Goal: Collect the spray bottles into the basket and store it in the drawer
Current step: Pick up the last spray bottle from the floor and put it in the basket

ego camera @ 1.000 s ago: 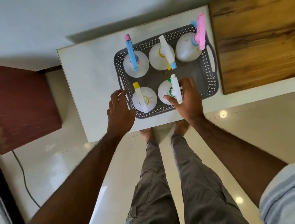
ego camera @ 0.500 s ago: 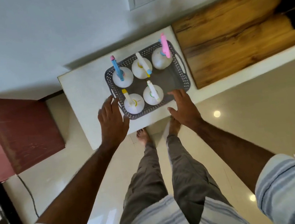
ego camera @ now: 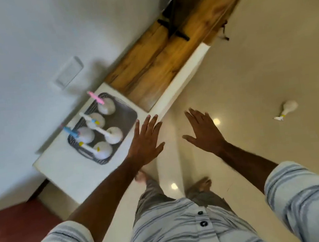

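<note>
Floor [ego camera: 248, 69], perhaps stray bottle [ego camera: 287, 110] aside

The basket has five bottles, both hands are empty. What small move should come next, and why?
Probably step toward the spray bottle on the floor and reach with the right hand. It lies outside the basket, whose near corner looks free; the left hand is empty too.

the floor [ego camera: 250, 81] between the right hand [ego camera: 204, 133] and the lone bottle [ego camera: 287, 110] lying on it is bare, nothing standing in the way. both hands are spread flat and hold nothing; the left hand [ego camera: 147, 140] hangs over the white top's [ego camera: 64, 168] near edge, just beside the basket [ego camera: 126, 119]. five bottles crowd the basket, leaving one free corner by the wooden top [ego camera: 159, 64]. a wall [ego camera: 16, 58] closes off the far side.
</note>
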Tool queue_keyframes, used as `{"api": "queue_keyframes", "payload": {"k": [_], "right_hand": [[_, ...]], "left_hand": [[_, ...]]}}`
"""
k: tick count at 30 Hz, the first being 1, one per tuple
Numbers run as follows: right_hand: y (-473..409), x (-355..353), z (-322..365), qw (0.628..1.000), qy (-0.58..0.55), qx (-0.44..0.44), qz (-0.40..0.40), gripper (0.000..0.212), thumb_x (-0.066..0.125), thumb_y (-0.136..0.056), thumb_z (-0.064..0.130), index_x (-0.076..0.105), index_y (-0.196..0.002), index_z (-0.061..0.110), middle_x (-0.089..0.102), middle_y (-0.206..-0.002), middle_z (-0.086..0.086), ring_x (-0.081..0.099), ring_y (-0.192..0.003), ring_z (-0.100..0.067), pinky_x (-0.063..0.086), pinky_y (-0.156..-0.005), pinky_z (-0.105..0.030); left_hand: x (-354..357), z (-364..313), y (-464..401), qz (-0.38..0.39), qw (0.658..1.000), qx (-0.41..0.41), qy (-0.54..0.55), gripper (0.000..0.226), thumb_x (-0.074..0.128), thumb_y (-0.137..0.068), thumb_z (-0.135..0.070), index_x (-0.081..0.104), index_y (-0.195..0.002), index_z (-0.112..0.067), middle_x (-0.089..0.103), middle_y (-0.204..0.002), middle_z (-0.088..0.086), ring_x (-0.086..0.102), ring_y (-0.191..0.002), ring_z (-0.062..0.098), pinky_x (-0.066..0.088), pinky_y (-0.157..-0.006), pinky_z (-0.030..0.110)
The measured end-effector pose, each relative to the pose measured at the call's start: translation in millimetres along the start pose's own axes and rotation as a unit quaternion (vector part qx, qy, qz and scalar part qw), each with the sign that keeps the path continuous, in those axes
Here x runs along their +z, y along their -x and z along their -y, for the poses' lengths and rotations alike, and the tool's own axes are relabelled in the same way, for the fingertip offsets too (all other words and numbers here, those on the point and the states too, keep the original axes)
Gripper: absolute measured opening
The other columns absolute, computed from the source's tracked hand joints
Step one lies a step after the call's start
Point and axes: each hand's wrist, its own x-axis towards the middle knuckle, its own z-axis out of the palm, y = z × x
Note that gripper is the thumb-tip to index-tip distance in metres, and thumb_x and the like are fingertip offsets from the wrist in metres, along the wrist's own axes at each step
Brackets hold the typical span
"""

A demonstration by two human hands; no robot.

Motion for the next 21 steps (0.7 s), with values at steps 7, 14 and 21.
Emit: {"api": "queue_keyframes", "payload": {"k": [7,14,21], "right_hand": [[125.5,-15.9,-169.9,0.989,-0.029,0.135,-0.048,0.088,0.044,-0.093,0.065,0.013,-0.159,0.015,0.016,-0.167,-0.01,0.019,-0.153,-0.029,0.013,-0.125,-0.055],[235.8,-27.7,-318.6,0.963,-0.054,0.255,-0.066,0.085,0.046,-0.095,0.061,0.015,-0.159,0.015,0.014,-0.167,-0.01,0.018,-0.153,-0.029,0.012,-0.124,-0.054],[271.4,-34.9,-439.7,0.937,-0.089,0.33,-0.074,0.082,0.049,-0.095,0.057,0.017,-0.158,0.014,0.015,-0.167,-0.011,0.017,-0.153,-0.031,0.011,-0.123,-0.056]], "left_hand": [[-21.2,-178.6,-110.3,0.031,0.989,0.116,-0.08,0.079,0.031,-0.098,-0.063,0.022,-0.158,-0.014,0.011,-0.169,0.013,0.008,-0.157,0.034,0.012,-0.123,0.062],[-42.7,-349.0,-207.4,0.014,0.973,0.209,-0.101,0.076,0.039,-0.097,-0.061,0.032,-0.155,-0.012,0.02,-0.167,0.013,0.02,-0.154,0.035,0.02,-0.12,0.062],[-33.9,-465.4,-309.9,0.042,0.952,0.282,-0.112,0.077,0.032,-0.097,-0.063,0.026,-0.157,-0.015,0.011,-0.169,0.011,0.008,-0.157,0.033,0.008,-0.122,0.06]]}}
